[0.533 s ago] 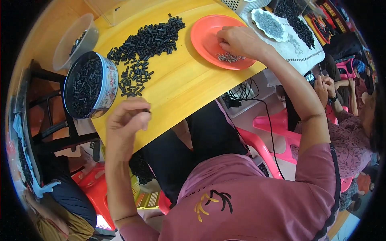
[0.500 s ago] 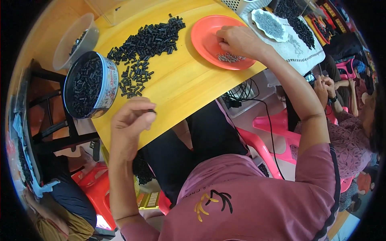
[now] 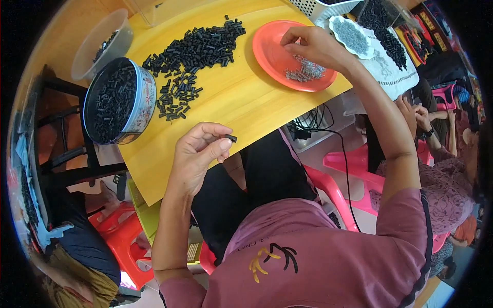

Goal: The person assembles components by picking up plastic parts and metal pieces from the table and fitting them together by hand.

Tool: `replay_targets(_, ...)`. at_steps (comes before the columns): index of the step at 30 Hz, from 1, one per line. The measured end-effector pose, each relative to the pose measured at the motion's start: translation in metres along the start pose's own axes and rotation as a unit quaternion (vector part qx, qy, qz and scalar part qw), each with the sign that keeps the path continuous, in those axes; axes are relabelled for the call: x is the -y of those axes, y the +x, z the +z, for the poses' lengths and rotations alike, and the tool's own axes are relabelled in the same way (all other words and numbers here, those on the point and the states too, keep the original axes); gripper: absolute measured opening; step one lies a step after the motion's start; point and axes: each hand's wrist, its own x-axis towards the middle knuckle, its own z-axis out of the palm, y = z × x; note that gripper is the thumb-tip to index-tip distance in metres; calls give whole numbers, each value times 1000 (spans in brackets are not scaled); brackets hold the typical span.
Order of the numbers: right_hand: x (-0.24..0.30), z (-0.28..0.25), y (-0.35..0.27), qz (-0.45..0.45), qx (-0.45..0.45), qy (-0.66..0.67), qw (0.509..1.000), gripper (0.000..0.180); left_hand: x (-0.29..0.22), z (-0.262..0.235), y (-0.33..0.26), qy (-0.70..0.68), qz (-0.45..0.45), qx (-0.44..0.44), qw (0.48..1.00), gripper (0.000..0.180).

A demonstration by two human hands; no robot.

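Note:
Pinched between thumb and fingers of my left hand [image 3: 201, 149] is a small black tube-shaped piece [image 3: 232, 138], held above the table's front edge. My right hand [image 3: 310, 45] hovers over an orange-red plate [image 3: 264, 49]; its fingertips are pressed together, and anything between them is too small to make out. On that plate, below the hand, lies a little heap of small silvery metal parts [image 3: 306, 71]. Left of the plate a loose pile of similar black pieces [image 3: 203, 49] spreads over the yellow table [image 3: 226, 97].
A round tin [image 3: 146, 105] full of black pieces stands at the left edge, a clear tub [image 3: 82, 61] behind it. At right, a white scalloped dish [image 3: 367, 50] of metal parts sits on a white cloth [image 3: 398, 82] beside more black pieces. Other people sit close by on both sides.
My left hand has moved right and up, bringing the black piece into plain view. My right hand has lifted off the metal parts, and more of the heap shows.

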Motion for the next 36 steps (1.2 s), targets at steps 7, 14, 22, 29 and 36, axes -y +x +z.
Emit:
replay_targets(7,-6,1,-4,0,-102,11,995,24,5,2,4,-18,-12,-10,1000,16)
replay_targets(14,2,-8,-13,-21,-41,-83,995,17,5,0,4,-30,-16,-23,999,16)
replay_targets(22,2,11,-10,-102,3,-158,982,14,4,1,5,-25,-20,-21,999,16)
replay_targets(29,0,14,-9,-117,13,-183,976,15,1,6,10,-50,-14,-4,999,15)
replay_targets(36,-3,15,-15,-107,-26,-141,984,16,-3,17,32,-74,-2,16,997,14)
